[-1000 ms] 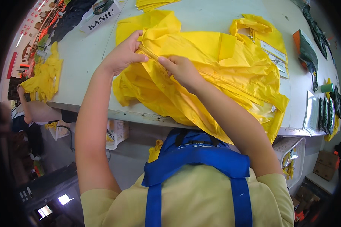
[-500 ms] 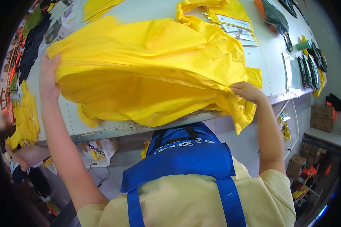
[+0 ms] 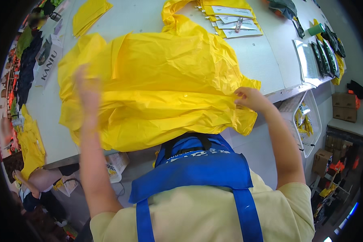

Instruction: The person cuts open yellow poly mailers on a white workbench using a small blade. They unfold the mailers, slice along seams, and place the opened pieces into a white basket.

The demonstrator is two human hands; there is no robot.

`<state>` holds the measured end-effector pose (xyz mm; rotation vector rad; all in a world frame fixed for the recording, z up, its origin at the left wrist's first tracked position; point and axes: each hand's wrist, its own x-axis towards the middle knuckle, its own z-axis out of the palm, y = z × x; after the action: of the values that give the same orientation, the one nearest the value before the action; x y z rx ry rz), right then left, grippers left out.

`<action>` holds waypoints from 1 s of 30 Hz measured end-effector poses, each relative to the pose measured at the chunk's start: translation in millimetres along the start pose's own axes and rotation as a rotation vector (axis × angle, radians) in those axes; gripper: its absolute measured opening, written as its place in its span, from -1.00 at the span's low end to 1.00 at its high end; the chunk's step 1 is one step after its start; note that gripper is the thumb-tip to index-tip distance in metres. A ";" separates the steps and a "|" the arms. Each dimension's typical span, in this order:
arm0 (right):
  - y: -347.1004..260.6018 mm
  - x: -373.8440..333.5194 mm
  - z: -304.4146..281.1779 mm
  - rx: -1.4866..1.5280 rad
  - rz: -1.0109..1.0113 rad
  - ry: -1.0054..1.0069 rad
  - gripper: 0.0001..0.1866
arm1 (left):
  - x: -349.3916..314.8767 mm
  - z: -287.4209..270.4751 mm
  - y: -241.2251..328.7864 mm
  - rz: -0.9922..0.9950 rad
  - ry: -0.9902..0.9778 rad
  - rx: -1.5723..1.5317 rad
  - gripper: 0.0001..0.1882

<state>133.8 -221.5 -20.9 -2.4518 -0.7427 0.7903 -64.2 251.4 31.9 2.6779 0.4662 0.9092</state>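
Observation:
A crinkled yellow rain jacket (image 3: 161, 64) lies spread across the front of the table, its near edge hanging over the table's edge toward my blue apron. Over the left part of the jacket is my left hand (image 3: 86, 86), smeared by motion; whether its fingers touch the cloth does not show. My right hand (image 3: 250, 99) is at the jacket's right side, with thumb and fingers closed on the fabric at the fold. A long crease runs between the two hands.
Flat yellow pieces (image 3: 90, 16) lie at the back left of the white table (image 3: 270, 60). Yellow pouches with white cards (image 3: 234, 24) are at the back. On the right are a green roll (image 3: 316, 29) and dark packets (image 3: 324, 60). A co-worker (image 3: 32, 185) handles yellow cloth at far left.
The raised front layer of the jacket has come down flatter and nearer to me. My left hand has moved right, in over the cloth; my right hand stays by the right side.

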 end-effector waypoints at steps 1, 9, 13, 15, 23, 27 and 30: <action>7.6 3.7 12.7 0.035 0.087 -0.070 -0.75 | -23.0 29.3 28.3 0.026 -0.403 -0.169 -0.70; 16.6 16.8 34.5 -0.095 0.152 -0.010 -0.85 | -72.6 164.1 142.4 0.020 -0.890 -0.125 -0.87; 18.0 21.5 32.9 -0.101 0.156 -0.022 -0.86 | -71.6 175.8 129.9 -0.043 -1.019 -0.344 -0.90; 22.3 23.1 34.1 -0.081 0.164 -0.028 -0.85 | -74.3 183.2 116.9 -0.091 -1.032 -0.537 -0.88; 36.5 37.4 29.2 -0.016 0.220 -0.147 -0.82 | -58.8 191.3 123.0 -0.127 -1.249 -0.349 -0.84; 40.4 38.3 32.4 -0.160 0.108 -0.105 -0.82 | -58.8 191.4 120.7 0.015 -1.207 -0.240 -0.81; 57.2 40.8 22.7 -0.312 0.061 0.018 -0.84 | -52.8 169.1 117.3 0.058 -1.006 -0.121 -0.78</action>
<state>167.5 -233.8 -85.4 -2.7658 -0.8426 0.7192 26.9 98.4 -84.1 2.6150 0.0836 -0.4320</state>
